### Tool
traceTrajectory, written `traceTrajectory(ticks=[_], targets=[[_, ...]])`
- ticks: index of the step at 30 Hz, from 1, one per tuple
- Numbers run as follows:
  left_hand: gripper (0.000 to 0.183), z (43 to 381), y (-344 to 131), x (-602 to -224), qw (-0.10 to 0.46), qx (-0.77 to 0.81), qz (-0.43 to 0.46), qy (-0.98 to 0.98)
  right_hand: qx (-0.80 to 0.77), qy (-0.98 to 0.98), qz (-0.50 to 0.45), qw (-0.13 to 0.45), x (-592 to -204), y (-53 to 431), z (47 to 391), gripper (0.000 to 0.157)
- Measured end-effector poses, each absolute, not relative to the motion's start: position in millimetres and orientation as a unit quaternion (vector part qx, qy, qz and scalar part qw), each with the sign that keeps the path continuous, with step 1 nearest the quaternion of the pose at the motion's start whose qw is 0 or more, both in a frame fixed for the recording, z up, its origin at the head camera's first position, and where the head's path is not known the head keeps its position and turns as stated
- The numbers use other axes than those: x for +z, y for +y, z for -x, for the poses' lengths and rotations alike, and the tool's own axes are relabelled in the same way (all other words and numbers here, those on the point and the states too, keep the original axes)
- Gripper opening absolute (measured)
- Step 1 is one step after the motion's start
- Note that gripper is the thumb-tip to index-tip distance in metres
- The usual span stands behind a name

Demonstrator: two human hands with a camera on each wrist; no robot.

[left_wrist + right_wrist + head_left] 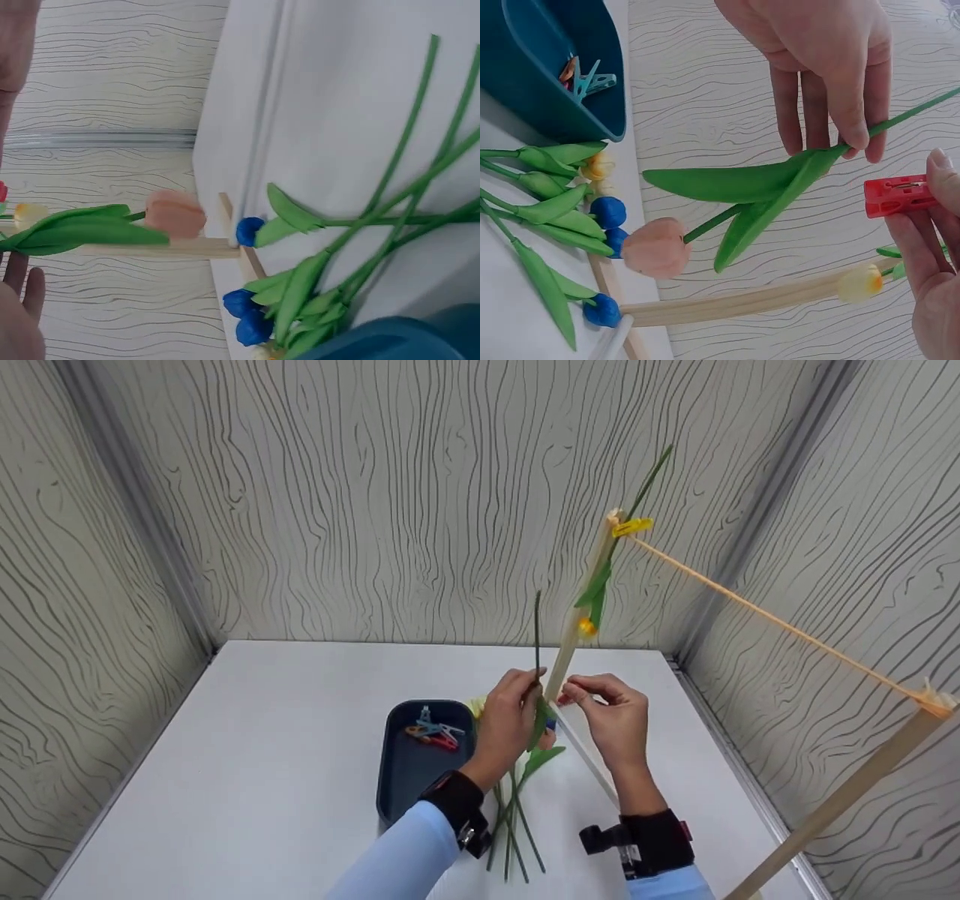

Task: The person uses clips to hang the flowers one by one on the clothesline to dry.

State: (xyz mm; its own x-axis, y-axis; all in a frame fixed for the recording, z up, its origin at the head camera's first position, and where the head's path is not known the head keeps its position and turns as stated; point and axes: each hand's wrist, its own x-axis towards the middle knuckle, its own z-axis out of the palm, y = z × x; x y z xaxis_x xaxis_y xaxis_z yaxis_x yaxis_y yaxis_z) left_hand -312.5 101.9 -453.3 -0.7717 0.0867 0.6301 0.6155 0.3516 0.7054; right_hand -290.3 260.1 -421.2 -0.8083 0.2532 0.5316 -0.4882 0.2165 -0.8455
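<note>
My left hand [510, 720] pinches the green stem of a pink tulip [658, 247], which hangs head down with its leaves [772, 202] below the fingers. Between the thumb and fingers of my right hand [616, 716] is a red clothespin [898, 196], a short way from the stem and apart from it. An orange string [765, 619] runs between two wooden posts. At the far post's top, a yellow clothespin [632, 527] holds a yellow tulip [588, 626] upside down.
A dark blue tray [409, 802] with several colored clothespins [435, 731] stands left of my hands. Several tulips with blue heads [255, 328] and green stems [511, 825] lie on the white table [292, 750]. The near wooden post [840, 802] rises at the right.
</note>
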Motion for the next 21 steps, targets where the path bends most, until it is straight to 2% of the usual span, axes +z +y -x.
traceTrajectory(ticks=[5,10,15,21], targets=[[0.034,315.1,108.0,-432.2,0.242,-0.557,0.24,-0.758,0.623,-0.701,-0.099,0.332,-404.5,258.9,286.8,0.012],[0.029,323.0,119.7,-406.6,0.259,-0.588,0.231,-0.731,0.617,-0.689,-0.105,0.367,-382.3,259.9,284.8,0.013],[0.015,330.3,133.3,-380.1,0.249,-0.617,0.209,-0.716,0.602,-0.692,-0.069,0.393,-360.9,262.6,281.8,0.012],[0.017,339.3,149.0,-349.7,0.246,-0.623,0.234,-0.705,0.577,-0.693,-0.034,0.432,-333.8,266.7,278.7,0.014]])
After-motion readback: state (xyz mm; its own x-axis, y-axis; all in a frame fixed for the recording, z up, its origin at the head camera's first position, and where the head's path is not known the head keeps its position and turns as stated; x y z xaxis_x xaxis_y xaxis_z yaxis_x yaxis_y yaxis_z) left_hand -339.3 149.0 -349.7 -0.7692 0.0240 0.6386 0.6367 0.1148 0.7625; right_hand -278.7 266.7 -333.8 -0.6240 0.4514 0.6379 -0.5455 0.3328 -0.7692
